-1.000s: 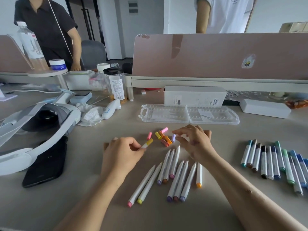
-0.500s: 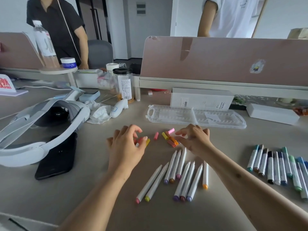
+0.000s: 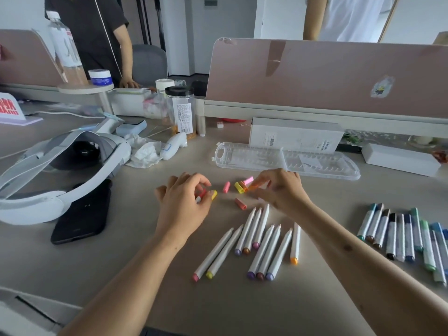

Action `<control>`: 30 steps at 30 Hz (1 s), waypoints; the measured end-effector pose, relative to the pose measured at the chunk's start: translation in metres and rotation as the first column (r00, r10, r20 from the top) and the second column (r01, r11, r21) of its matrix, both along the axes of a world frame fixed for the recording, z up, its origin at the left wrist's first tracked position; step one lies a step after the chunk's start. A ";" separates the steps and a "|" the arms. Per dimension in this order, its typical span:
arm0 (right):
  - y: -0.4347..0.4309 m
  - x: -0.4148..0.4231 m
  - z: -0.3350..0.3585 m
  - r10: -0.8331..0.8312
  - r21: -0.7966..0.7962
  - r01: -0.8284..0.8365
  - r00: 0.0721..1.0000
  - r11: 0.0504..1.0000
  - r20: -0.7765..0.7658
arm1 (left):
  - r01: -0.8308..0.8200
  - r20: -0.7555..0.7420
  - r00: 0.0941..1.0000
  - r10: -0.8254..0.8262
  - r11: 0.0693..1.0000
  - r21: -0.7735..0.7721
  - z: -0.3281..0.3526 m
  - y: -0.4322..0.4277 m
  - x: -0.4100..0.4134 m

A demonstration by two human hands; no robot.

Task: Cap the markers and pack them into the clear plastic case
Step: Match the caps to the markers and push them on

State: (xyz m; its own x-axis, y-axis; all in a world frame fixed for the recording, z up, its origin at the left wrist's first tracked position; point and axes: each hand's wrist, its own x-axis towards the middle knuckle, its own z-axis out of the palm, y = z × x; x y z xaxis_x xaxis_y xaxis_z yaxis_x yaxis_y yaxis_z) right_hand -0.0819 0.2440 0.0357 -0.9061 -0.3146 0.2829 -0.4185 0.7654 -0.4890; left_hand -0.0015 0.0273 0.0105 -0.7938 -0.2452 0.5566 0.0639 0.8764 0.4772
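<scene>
My left hand [image 3: 184, 204] grips a white marker with a yellow cap [image 3: 213, 194]; a red-ended marker [image 3: 201, 194] shows under the same fingers. My right hand [image 3: 282, 190] pinches an orange cap [image 3: 257, 186] at the small pile of loose caps [image 3: 241, 186]. A pink cap [image 3: 226, 187] and a salmon cap [image 3: 240, 204] lie apart from the pile. Several uncapped white markers [image 3: 257, 238] lie in a row in front of my hands. The clear plastic case [image 3: 286, 160] lies open and flat behind the caps.
Several capped markers [image 3: 400, 236] lie in a row at the right. A white headset [image 3: 55, 170] and a black phone [image 3: 82, 214] sit at the left. A white box [image 3: 295, 138], a jar [image 3: 180, 110] and a pink divider [image 3: 327, 76] stand behind the case.
My right hand has picked an orange cap out of the pile, and a salmon cap now lies nearer the markers. My left hand's fingers have shifted round the markers they hold.
</scene>
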 end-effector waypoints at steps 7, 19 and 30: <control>0.062 0.030 0.009 0.145 -0.421 -0.101 0.987 0.901 0.072 | 0.136 0.020 0.990 -0.137 0.990 0.041 0.013 0.016 0.006; 0.102 0.039 -0.018 0.056 -0.849 0.185 0.968 0.494 0.244 | 0.368 0.351 0.882 -0.314 0.924 -0.100 0.020 0.129 0.000; 0.111 0.031 -0.021 0.029 -0.868 0.234 0.961 0.437 0.273 | 0.325 0.435 0.872 -0.222 0.929 -0.179 0.012 0.147 -0.004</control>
